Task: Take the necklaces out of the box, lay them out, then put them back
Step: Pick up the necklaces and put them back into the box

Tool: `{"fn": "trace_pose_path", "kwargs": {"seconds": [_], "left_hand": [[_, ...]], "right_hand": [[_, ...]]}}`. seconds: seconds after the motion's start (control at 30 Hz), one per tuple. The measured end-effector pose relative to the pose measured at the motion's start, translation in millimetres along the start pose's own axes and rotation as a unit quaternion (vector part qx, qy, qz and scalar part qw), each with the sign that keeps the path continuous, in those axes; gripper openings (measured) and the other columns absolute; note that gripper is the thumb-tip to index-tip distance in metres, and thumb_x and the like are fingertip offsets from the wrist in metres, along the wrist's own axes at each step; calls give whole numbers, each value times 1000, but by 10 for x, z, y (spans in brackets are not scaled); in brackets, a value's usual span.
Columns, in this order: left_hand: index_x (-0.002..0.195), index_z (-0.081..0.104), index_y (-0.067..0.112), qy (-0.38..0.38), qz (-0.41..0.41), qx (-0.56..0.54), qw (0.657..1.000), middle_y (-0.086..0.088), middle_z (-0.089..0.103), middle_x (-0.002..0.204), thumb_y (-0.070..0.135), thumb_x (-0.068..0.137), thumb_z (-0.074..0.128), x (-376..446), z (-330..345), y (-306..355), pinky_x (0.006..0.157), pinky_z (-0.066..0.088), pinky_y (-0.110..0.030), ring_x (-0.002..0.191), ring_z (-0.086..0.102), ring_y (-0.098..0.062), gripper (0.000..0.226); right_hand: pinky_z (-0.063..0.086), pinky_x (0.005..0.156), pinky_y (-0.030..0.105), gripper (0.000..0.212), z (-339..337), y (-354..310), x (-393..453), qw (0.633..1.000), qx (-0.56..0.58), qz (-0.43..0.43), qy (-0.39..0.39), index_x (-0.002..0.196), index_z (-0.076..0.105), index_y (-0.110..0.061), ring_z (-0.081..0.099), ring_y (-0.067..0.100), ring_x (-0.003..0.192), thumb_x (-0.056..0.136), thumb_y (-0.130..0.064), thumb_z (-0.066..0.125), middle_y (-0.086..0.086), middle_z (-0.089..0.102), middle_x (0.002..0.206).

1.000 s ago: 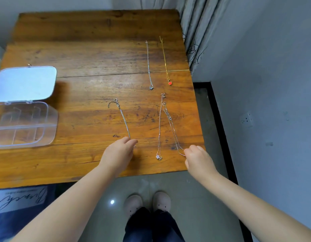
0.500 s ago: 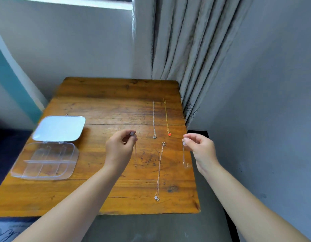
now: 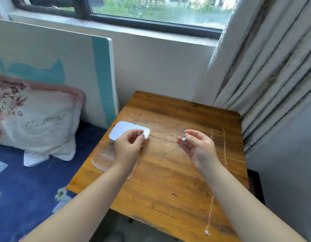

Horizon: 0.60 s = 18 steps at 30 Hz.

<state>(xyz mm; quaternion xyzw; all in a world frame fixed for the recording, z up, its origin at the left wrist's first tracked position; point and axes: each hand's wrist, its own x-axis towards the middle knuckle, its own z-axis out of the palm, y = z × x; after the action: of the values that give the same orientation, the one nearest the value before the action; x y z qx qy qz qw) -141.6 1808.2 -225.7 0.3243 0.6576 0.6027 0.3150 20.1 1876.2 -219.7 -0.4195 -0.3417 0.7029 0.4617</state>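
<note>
My left hand is raised over the clear plastic box and pinches the small silver end of a necklace; its chain is mostly hidden behind my hand. My right hand pinches a second thin silver necklace, whose chain trails down and left above the wooden table. The box stands open at the table's left edge, its lid lying flat behind it. A rose-gold necklace lies near the front right. A gold necklace and a silver one lie far right.
A bed with a dark floral cover and a pillow borders the table on the left. Grey curtains hang at the right, close to the table's corner. A wall and window lie behind.
Both hands lifted a necklace each off the table and carried them up and left, the left hand now over the box. My view swung up and to the left.
</note>
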Motion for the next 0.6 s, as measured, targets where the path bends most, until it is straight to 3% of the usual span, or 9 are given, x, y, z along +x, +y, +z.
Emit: {"fn": "trace_pose_path", "kwargs": {"seconds": [0.1,0.2,0.3,0.6], "left_hand": [[72,61,25,9,-10,8,1000,3,62,68,1,90,55,352,-376,-76,68,52,-21,53,63,9,31],[72,61,23,1,-16,7,1000,4,63,65,-1,90,55,728,-723,-180,65,55,-13,52,63,9,31],[72,62,21,-37,-43,-5,998,13,66,50,-4,90,54,1049,-1068,-299,67,57,-17,52,64,6,31],[73,64,18,-149,-82,6,985,11,67,49,-7,89,54,1743,-1640,-590,58,56,-9,51,64,5,31]], "right_hand": [[58,70,27,25,474,219,221,1000,5,15,-20,72,56,-7,64,11,49,87,9,46,7,53,68],[59,64,26,24,910,450,420,999,8,32,-25,71,56,-6,63,13,49,87,9,47,7,54,62],[60,60,27,24,1224,714,592,998,16,57,-11,70,58,-5,63,15,49,87,9,47,5,57,54],[60,60,26,25,1595,1359,1019,994,41,76,74,70,57,-5,62,12,45,86,12,45,-3,60,43]]}}
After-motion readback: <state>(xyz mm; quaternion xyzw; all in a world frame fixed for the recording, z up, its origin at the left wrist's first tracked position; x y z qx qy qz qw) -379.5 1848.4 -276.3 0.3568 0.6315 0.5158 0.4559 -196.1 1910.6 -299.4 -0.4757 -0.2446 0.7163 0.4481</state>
